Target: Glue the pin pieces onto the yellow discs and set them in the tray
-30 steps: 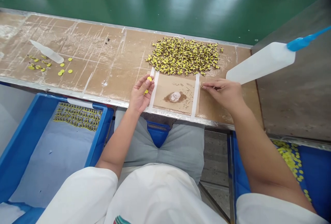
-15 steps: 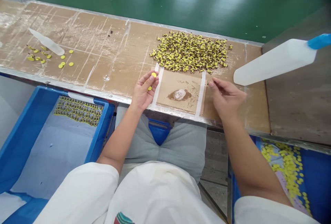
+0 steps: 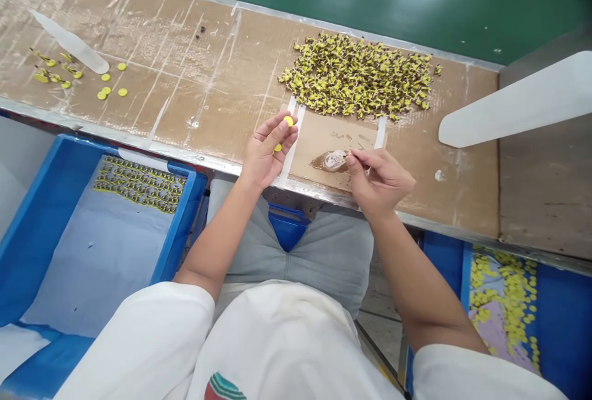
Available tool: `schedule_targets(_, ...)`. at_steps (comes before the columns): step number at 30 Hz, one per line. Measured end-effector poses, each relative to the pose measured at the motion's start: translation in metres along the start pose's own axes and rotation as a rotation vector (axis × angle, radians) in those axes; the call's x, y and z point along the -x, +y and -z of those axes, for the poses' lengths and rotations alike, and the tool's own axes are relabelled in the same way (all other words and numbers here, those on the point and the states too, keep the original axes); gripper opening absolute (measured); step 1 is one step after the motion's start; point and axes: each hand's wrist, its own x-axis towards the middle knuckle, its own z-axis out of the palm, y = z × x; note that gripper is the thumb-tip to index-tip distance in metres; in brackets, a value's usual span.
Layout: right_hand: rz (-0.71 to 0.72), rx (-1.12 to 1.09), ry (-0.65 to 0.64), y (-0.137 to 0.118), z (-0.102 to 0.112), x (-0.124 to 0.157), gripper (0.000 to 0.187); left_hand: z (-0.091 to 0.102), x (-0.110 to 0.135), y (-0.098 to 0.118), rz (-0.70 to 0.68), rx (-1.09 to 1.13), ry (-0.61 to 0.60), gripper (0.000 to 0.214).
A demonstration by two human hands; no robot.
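Note:
My left hand (image 3: 267, 152) is closed in a pinch on a small yellow disc (image 3: 288, 121), with another yellow disc tucked lower between its fingers, at the left edge of a taped cardboard square (image 3: 324, 136). My right hand (image 3: 377, 181) pinches a tiny thin piece, too small to name, right beside a pale glue blob (image 3: 336, 159) on that square. A heap of small yellow-and-black pieces (image 3: 361, 76) lies just beyond the square on the bench.
A white squeeze bottle (image 3: 518, 107) lies at the right, and a second one (image 3: 69, 45) at far left with loose yellow discs (image 3: 108, 82). A blue tray (image 3: 182, 212) with rows of finished pieces sits lower left; another blue bin of yellow discs (image 3: 509, 301) lower right.
My right hand moved left from the right tape strip to the glue blob. My left hand kept its pinch on the yellow disc. The view shifted, bringing the bench closer.

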Motion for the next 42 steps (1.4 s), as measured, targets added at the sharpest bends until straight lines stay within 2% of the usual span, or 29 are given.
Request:
schedule_targets(10,0.002,0.131,-0.029,-0.003,0.001,0.000,0.025,0.000,-0.001,0.000,0.074,0.045,0.063,0.029)
schedule_targets(19,0.026,0.069,-0.023,-0.003,0.000,-0.001,0.024,-0.001,0.000,0.001,0.063,0.032,0.040,0.021)
schedule_targets(26,0.011,0.095,-0.052,-0.004,0.001,-0.001,0.027,-0.001,0.000,0.001,0.080,0.082,0.069,0.033)
schedule_targets(28,-0.026,0.105,-0.019,-0.007,0.002,-0.002,0.032,-0.002,0.000,0.002,0.090,0.095,0.089,0.037)
schedule_targets(32,-0.093,0.077,0.125,-0.013,0.003,-0.005,0.045,-0.002,0.000,0.002,0.098,0.096,0.093,0.037)
schedule_targets(35,-0.060,0.053,0.125,-0.011,0.004,-0.004,0.037,0.000,0.000,0.001,0.081,0.073,0.065,0.033)
schedule_targets(38,-0.007,0.089,0.059,-0.005,0.005,-0.001,0.027,0.002,-0.001,0.001,0.069,0.051,0.037,0.030)
schedule_targets(42,0.040,0.174,0.005,0.000,0.004,0.003,0.023,-0.001,0.001,0.001,0.081,0.051,0.071,0.036)
